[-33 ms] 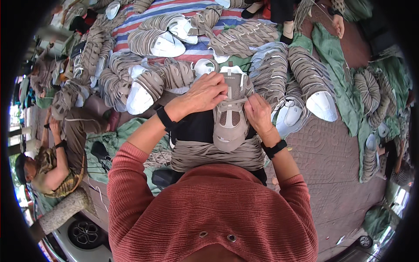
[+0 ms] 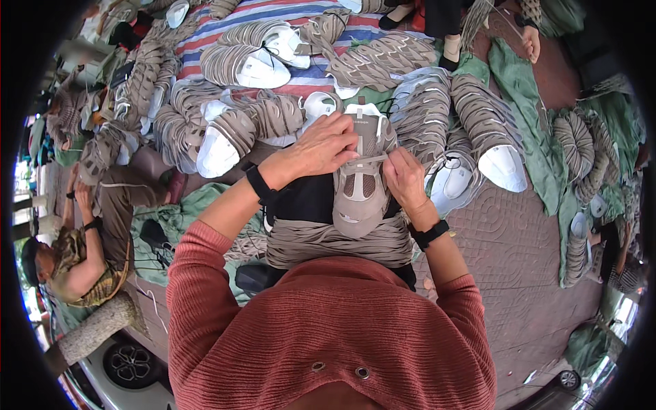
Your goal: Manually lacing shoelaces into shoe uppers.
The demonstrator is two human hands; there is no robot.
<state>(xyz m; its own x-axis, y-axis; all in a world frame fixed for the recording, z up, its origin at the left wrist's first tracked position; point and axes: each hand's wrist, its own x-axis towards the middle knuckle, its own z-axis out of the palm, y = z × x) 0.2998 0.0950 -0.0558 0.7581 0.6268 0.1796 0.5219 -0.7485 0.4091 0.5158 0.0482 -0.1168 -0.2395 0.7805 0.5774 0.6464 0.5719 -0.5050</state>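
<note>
A taupe shoe upper (image 2: 357, 217) with mesh panels lies over my lap, toe toward me and pale tongue end away. My left hand (image 2: 326, 145) is closed at its left edge, fingers curled over the lacing area; the fingertips are partly hidden. A flat taupe shoelace (image 2: 371, 159) runs taut across the upper. My right hand (image 2: 406, 179) pinches that lace at the right edge. Across my lap, below the toe, lies a thick bundle of similar taupe laces (image 2: 328, 246).
Stacks of nested shoe uppers (image 2: 229, 143) lie ahead, with more stacks (image 2: 482, 116) to the right. Beneath the far ones spreads a striped sheet (image 2: 225, 27). Green cloth (image 2: 540, 150) lies at right. A seated person (image 2: 82, 266) works at left; another person's hand (image 2: 530, 44) shows far right.
</note>
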